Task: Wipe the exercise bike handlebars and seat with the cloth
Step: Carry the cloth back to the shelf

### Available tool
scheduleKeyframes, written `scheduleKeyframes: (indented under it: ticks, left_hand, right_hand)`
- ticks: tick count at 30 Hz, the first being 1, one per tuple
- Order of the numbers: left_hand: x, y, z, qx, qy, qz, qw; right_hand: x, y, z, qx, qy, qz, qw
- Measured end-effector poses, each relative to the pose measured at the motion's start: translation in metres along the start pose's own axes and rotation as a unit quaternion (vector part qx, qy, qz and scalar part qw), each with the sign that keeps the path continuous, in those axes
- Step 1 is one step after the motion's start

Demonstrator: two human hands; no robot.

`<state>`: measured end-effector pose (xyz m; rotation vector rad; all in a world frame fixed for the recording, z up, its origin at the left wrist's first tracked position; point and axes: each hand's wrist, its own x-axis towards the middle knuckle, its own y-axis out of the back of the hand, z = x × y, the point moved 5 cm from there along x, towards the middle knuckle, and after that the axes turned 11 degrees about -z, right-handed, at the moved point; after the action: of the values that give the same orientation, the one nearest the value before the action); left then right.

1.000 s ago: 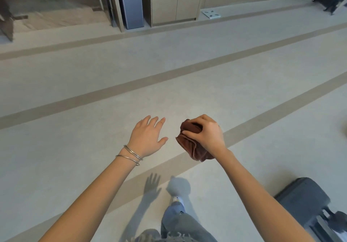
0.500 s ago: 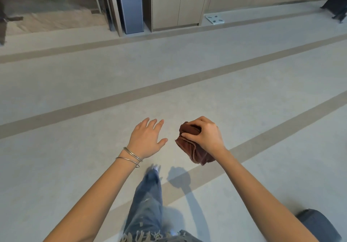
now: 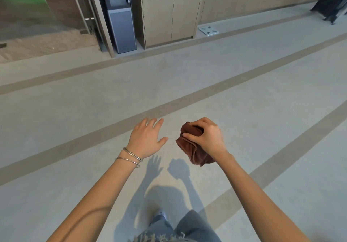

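A crumpled dark brown cloth (image 3: 195, 148) hangs in front of me at waist height, and my right hand (image 3: 208, 135) grips its top with curled fingers. My left hand (image 3: 147, 138) floats beside it, a hand's width to the left, palm down with fingers spread and holding nothing; two thin metal bangles sit on that wrist. No exercise bike, handlebars or seat appear in the head view.
Grey floor with darker stripes (image 3: 169, 106) stretches ahead. Against the far wall stand a water dispenser (image 3: 120, 16) and a beige two-opening bin cabinet (image 3: 169, 11). A flat scale (image 3: 208, 30) lies right of it. Black equipment legs (image 3: 330, 5) at top right.
I have walked forward: the far wall, dispenser and bins are closer. The dark grey object at the lower right has left the view. Both hands keep their pose.
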<state>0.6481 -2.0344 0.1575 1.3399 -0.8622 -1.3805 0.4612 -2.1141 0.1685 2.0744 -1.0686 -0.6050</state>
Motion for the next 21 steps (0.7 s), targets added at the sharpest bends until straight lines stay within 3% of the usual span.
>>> scheduleKeyframes:
  ticks: [12,21]
  left_hand:
    - [0.158,0.022,-0.026,-0.012,0.003,-0.040,0.999]
    - [0.316,0.077,-0.021,0.025,0.000,-0.018,1.000]
  right_hand:
    - [0.161,0.026,0.039,-0.005,-0.003,-0.030,1.000]
    - [0.327,0.085,0.070,-0.002,0.007,-0.045,0.999]
